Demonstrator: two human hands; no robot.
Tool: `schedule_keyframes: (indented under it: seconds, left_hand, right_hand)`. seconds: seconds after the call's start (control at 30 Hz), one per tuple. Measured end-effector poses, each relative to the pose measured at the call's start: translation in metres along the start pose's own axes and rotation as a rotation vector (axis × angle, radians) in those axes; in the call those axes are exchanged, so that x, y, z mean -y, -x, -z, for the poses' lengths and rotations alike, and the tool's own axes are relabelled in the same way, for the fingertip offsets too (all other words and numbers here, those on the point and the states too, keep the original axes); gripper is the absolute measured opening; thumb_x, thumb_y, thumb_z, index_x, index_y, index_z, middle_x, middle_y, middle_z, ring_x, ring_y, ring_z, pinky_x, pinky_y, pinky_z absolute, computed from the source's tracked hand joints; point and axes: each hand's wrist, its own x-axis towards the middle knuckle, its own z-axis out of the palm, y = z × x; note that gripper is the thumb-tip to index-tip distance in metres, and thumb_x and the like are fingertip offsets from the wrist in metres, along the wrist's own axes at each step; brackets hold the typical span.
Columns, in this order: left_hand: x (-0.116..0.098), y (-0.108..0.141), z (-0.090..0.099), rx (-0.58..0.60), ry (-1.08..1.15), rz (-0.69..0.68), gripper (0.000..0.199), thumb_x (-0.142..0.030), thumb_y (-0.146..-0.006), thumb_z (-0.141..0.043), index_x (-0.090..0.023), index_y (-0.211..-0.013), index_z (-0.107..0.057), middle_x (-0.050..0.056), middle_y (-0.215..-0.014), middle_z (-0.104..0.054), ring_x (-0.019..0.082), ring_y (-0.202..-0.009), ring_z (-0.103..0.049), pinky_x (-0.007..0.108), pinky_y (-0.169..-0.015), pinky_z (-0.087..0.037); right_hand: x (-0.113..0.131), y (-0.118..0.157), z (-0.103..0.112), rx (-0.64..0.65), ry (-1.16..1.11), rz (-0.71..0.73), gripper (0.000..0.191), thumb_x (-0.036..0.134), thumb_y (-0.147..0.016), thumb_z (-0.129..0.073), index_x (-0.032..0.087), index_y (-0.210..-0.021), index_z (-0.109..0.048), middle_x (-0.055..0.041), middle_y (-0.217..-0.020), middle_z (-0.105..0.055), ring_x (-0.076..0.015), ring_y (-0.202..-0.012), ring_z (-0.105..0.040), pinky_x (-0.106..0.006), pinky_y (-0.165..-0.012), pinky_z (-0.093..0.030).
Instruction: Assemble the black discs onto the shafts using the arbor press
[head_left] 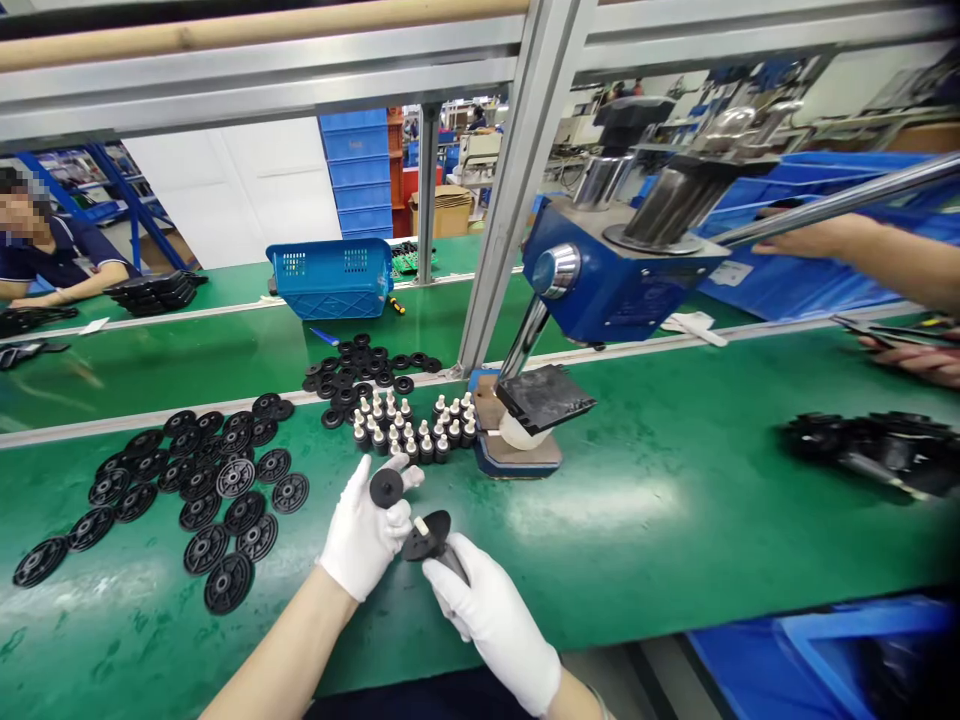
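Note:
My gloved left hand (pixel 358 550) pinches a small round black disc (pixel 386 488) with a raised centre. Closed around a dark cylindrical part, my gloved right hand (pixel 499 612) is just to its right. That part carries a wider black wheel disc (pixel 439 528), tilted, with a short white shaft (pixel 421 525) sticking out of it. The two held pieces are close together but apart. Behind them stand several black cylinders with white tips (pixel 411 432), grouped upright on the green bench. Large spoked black wheels (pixel 236 478) lie spread to the left.
A blue lever press (pixel 607 280) stands behind on its base (pixel 525 462). Small black rings (pixel 364 365) are heaped beyond the cylinders, near a blue basket (pixel 330 280). A metal post (pixel 517 190) rises mid-bench. Co-workers' arms show at far left and right, near dark parts (pixel 874 450).

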Motion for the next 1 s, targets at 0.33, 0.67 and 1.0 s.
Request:
schedule_keyframes:
  seconds: [0.33, 0.67, 1.0]
  left_hand:
    - [0.001, -0.004, 0.008, -0.1, 0.188, 0.058, 0.033, -0.037, -0.095, -0.049, -0.017, -0.122, -0.053, 0.011, -0.116, -0.06, 0.024, -0.107, -0.062, 0.039, -0.091, -0.055]
    - [0.007, 0.01, -0.011, -0.071, -0.15, -0.168, 0.03, -0.034, -0.093, -0.055, -0.013, -0.114, -0.061, 0.01, -0.114, -0.063, 0.023, -0.106, -0.064, 0.044, -0.106, -0.043]
    - [0.009, 0.02, -0.022, -0.03, -0.644, -0.356, 0.03, -0.036, -0.091, -0.056, -0.017, -0.113, -0.065, 0.012, -0.121, -0.064, 0.028, -0.117, -0.058, 0.041, -0.107, -0.041]
  right_hand:
    - [0.006, -0.004, -0.004, -0.023, 0.032, 0.01, 0.024, 0.041, -0.09, -0.053, 0.02, -0.081, -0.05, 0.0051, -0.062, -0.048, -0.0099, -0.052, -0.044, -0.022, -0.051, -0.034]
    - [0.028, -0.01, -0.006, -0.091, 0.173, 0.088, 0.02, 0.037, -0.09, -0.053, 0.02, -0.08, -0.053, -0.0007, -0.076, -0.062, -0.0163, -0.071, -0.056, -0.025, -0.066, -0.04]
    - [0.031, -0.012, -0.005, -0.128, 0.259, 0.09, 0.023, 0.039, -0.091, -0.051, 0.021, -0.078, -0.051, 0.0003, -0.073, -0.061, -0.0156, -0.067, -0.055, -0.025, -0.062, -0.036]
